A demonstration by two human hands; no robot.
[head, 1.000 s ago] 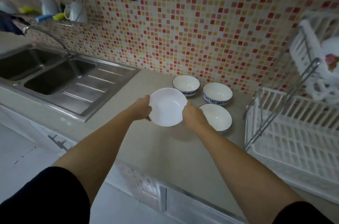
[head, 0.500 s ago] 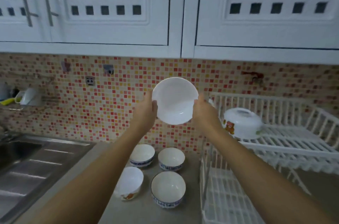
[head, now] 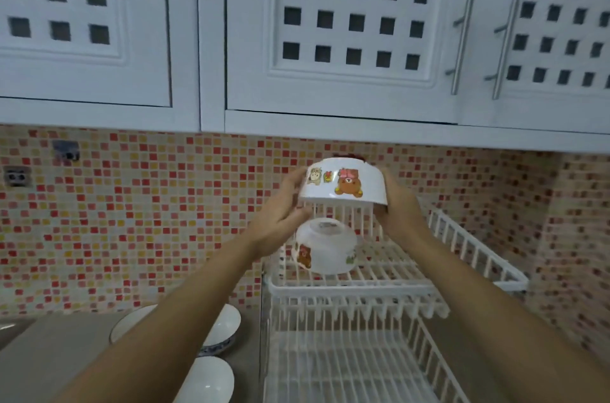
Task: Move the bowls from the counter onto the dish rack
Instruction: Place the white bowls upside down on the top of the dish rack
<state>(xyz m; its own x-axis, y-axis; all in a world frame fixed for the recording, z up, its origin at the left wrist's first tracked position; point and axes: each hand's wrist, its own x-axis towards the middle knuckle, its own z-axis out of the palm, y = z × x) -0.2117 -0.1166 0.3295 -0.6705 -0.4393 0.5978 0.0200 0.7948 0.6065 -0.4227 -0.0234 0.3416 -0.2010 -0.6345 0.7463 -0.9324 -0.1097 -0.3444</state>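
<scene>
Both hands hold a white bowl with cartoon bear prints (head: 343,184), turned upside down, above the upper tier of the white dish rack (head: 389,283). My left hand (head: 284,221) grips its left side and my right hand (head: 399,207) its right side. Just below it, a second bear-print bowl (head: 325,245) lies upside down on the rack's upper tier. On the counter at the lower left stand three white bowls: one (head: 227,326) with a blue pattern, one (head: 128,323) partly hidden by my left arm, and one (head: 208,379) nearest me.
The rack's lower tier (head: 346,366) shows bare bars. White wall cupboards with metal handles (head: 462,39) hang right above. A red and yellow mosaic tile wall (head: 148,221) runs behind the grey counter (head: 49,353).
The bowl went from the counter up to the rack's upper tier and was flipped from opening-toward-me to upside down. My view rose and swung right.
</scene>
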